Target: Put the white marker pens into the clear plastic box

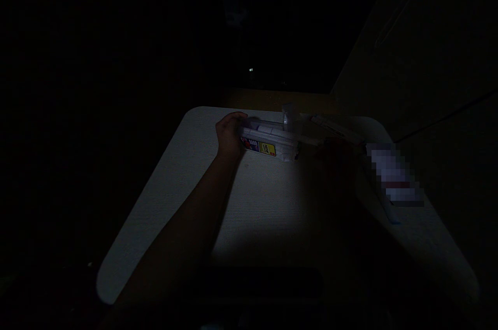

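The room is almost wholly dark, and only a pale, rounded-corner tabletop (268, 205) with a fine woven or ribbed texture catches light in the middle of the view. The left hand (230, 134) reaches forward across this surface, its forearm running back toward the camera, and its fingers curl around the left end of a white, oblong plastic-wrapped pack with a yellow, red and blue printed label (268, 142), which lies flat on the table and stretches away to the right of that hand. Just beyond the pack's far right end stands a small clear plastic object (288, 114), too dim to identify. The right hand (334, 156) sits in deep shadow just to the right of the pack; its outline is barely visible, and whether it is spread, closed or touching anything cannot be told. Past that hand, further right and slightly farther away, lie long pale strips or wrappers (336, 130), their exact shape unclear. To the right of the right hand a pixelated white and red patch (395, 174) rests on the table's edge.
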### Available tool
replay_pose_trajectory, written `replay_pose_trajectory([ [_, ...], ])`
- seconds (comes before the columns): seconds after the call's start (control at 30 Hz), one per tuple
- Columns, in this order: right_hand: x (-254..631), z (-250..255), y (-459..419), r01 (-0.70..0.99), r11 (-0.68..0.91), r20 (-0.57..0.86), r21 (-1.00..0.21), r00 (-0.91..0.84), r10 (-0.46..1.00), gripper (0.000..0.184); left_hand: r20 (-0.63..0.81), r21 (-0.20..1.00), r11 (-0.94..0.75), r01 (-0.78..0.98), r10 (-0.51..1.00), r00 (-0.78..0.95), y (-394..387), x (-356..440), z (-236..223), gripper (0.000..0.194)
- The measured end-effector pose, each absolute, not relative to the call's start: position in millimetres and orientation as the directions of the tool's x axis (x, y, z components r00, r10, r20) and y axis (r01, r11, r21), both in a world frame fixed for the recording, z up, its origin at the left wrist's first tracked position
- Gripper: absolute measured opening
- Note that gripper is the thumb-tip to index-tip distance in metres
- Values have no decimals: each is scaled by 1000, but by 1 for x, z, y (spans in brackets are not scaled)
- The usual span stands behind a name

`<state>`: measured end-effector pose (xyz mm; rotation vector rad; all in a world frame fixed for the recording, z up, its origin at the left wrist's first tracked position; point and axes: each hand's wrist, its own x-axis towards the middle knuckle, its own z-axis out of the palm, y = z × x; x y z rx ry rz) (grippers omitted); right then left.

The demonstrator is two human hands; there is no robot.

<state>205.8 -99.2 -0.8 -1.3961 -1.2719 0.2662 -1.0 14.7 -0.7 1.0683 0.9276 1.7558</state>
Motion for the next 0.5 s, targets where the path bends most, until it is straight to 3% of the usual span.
replay_pose_trajectory([
  [0.23, 209, 2, -108, 515, 245, 481, -821, 394, 783, 26, 261, 899, -334, -282, 928, -267, 10, 1, 4, 17],
  [0.5, 205, 0, -110, 517, 263, 468, -815, 319, 824, 33, 284, 895, -356, -270, 920, -272, 12, 0, 2, 19],
])
